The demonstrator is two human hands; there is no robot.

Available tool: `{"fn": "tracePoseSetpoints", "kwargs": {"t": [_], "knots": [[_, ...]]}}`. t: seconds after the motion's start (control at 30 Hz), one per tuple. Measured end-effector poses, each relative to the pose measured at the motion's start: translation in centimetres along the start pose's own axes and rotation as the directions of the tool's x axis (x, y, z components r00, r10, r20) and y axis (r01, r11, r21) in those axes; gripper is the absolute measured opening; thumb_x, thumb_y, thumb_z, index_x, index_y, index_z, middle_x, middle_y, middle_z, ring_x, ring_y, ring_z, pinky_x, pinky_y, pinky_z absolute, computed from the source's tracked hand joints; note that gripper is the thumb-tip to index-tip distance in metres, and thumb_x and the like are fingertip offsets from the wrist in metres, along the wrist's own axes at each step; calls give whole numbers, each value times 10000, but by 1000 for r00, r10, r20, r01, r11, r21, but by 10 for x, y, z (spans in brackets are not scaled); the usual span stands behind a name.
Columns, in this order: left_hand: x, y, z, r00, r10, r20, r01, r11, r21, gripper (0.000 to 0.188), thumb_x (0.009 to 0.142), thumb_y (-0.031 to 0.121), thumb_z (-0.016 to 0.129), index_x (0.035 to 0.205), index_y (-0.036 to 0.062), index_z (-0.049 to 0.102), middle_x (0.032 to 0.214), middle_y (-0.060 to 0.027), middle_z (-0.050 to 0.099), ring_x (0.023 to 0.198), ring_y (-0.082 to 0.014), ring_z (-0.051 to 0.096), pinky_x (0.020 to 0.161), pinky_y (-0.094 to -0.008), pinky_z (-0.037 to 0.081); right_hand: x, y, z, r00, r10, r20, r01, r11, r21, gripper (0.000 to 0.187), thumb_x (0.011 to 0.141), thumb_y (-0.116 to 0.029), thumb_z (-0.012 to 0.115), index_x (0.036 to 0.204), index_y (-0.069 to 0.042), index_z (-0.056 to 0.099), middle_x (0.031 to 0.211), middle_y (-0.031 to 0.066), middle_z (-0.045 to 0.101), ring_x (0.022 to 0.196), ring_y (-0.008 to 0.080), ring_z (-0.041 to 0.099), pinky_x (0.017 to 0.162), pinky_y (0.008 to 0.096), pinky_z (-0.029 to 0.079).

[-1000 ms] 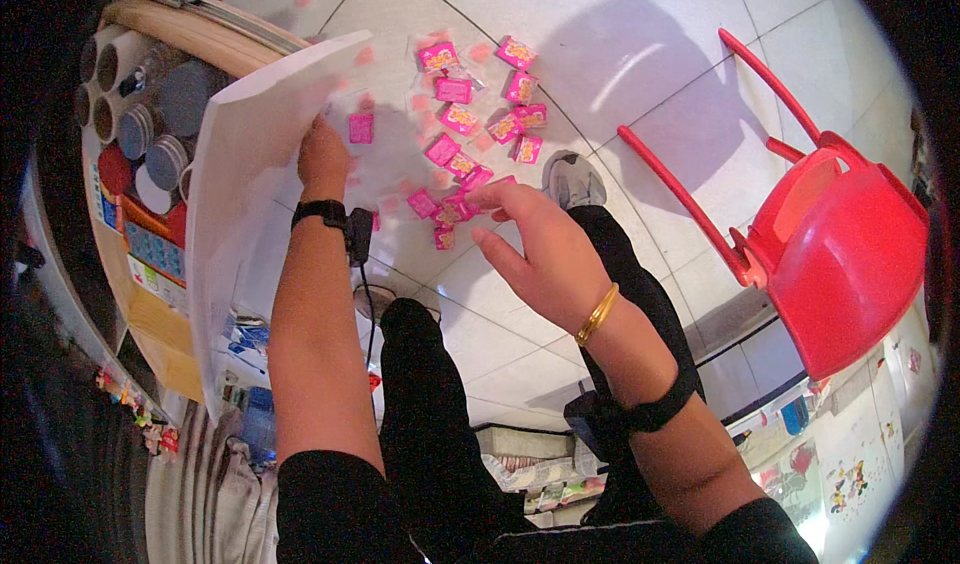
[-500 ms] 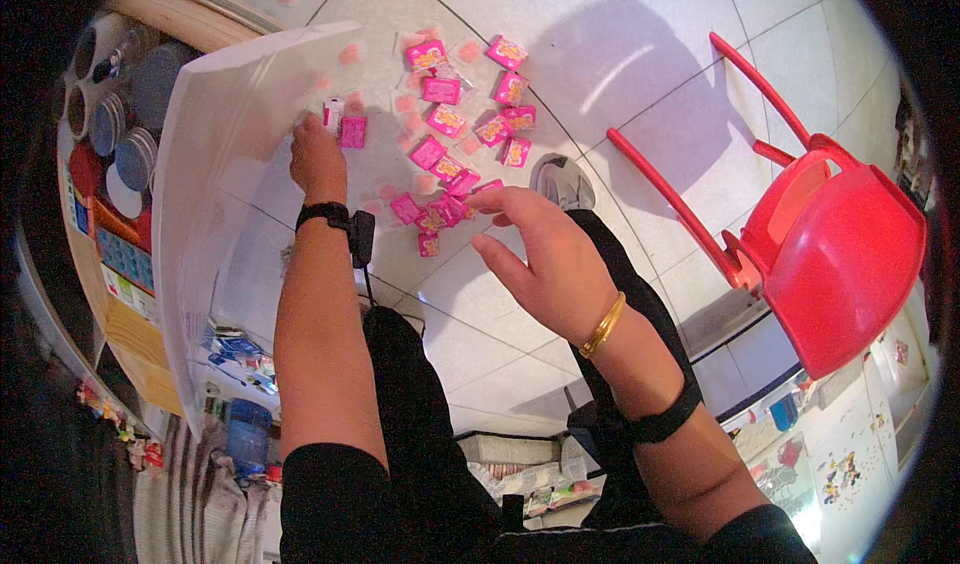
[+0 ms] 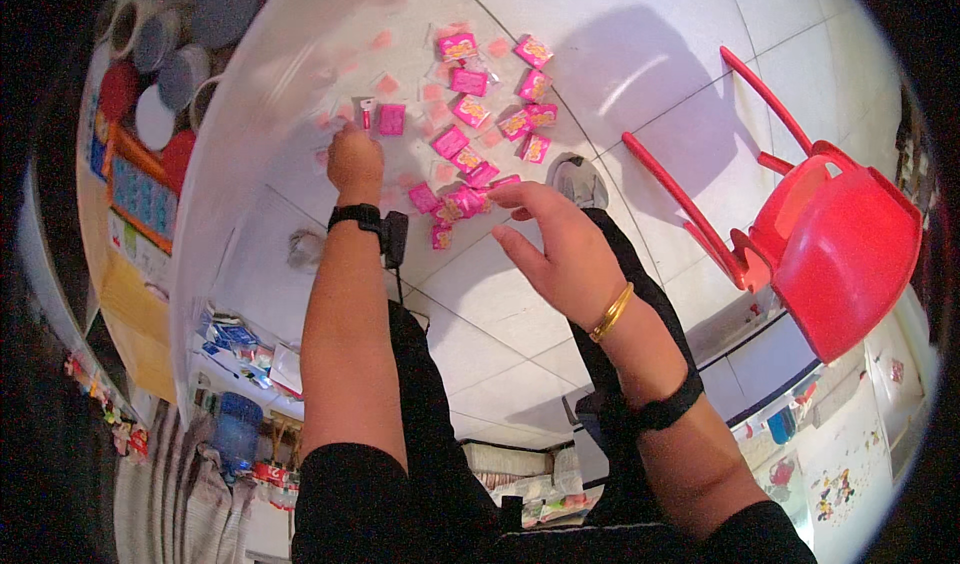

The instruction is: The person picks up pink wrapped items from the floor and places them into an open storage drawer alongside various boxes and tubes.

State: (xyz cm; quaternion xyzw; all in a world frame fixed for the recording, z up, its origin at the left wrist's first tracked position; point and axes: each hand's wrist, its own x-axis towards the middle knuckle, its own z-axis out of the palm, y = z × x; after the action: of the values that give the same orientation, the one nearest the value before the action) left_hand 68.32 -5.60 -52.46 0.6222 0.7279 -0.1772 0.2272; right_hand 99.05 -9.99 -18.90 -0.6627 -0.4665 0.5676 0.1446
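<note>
My left hand [image 3: 356, 169] reaches over the upper left of the pale surface, palm down with curled fingers. Its fingertips close on a small white-and-pink packet [image 3: 367, 114] that sticks out past them; the grip itself is mostly hidden. Just right of it lies a flat bright pink packet [image 3: 391, 120]. Several more pink packets [image 3: 470, 112] with yellow print are scattered in the upper middle, bunched at the lower end of the group. My right hand [image 3: 560, 249] hovers beside that bunch, thumb and fingers apart, holding nothing.
A large translucent panel [image 3: 225, 194] curves along the left. Beyond it stands a shelf with round grey lids [image 3: 185, 79] and boxes. A red plastic chair [image 3: 850, 254] is at the right. My shoe [image 3: 580, 181] shows beyond my right hand. A blue water jug [image 3: 238, 432] stands lower left.
The view has shifted, so the packets and chair legs sit farther right in the picture. My left hand stays by the white-and-pink packet, which now looks narrower. My right hand remains open.
</note>
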Motion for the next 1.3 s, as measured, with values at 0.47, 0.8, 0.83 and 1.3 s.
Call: {"fn": "tracePoseSetpoints", "kwargs": {"t": [0.47, 0.8, 0.83, 1.3], "knots": [[-323, -157, -290, 951, 287, 112, -206, 862, -463, 268, 1183, 316, 690, 1329, 91, 680, 1190, -217, 814, 1078, -495, 792, 888, -624, 627, -113, -122, 169, 993, -99, 65, 104, 991, -78, 718, 1066, -114, 875, 1710, -94, 557, 1551, 184, 739, 1246, 302, 797, 1109, 439, 631], [-451, -341, -510, 952, 296, 81, -221, 845, -487, 241, 1175, 276, 719, 1324, 94, 768, 1238, -169, 803, 1115, -434, 796, 919, -549, 646, -185, -347, 262, 917, -253, 307, 304, 943, -132, 278, 1096, -208, 843, 1358, -122, 807, 1208, 105, 849, 1144, 366, 803, 1020, 502, 640], [-460, -358, -527, 956, 286, 66, -218, 842, -493, 241, 1175, 276, 719, 1324, 94, 768, 1238, -169, 803, 1115, -434, 796, 919, -549, 646, -187, -370, 267, 891, -329, 314, 391, 906, -159, 185, 1094, -207, 835, 1255, -118, 811, 1186, 94, 848, 1123, 369, 798, 998, 503, 635], [-498, -560, -684, 961, -100, -257, -77, 797, -599, 194, 1170, 172, 742, 1313, 67, 820, 1160, -189, 885, 1026, -365, 881, 896, -470, 703, -170, -613, 350, 750, -636, 183, 604, 544, -583, 379, 1024, -182, 864, 1392, -172, 772, 1511, 136, 751, 1445, 400, 665, 1226, 590, 518]]}}
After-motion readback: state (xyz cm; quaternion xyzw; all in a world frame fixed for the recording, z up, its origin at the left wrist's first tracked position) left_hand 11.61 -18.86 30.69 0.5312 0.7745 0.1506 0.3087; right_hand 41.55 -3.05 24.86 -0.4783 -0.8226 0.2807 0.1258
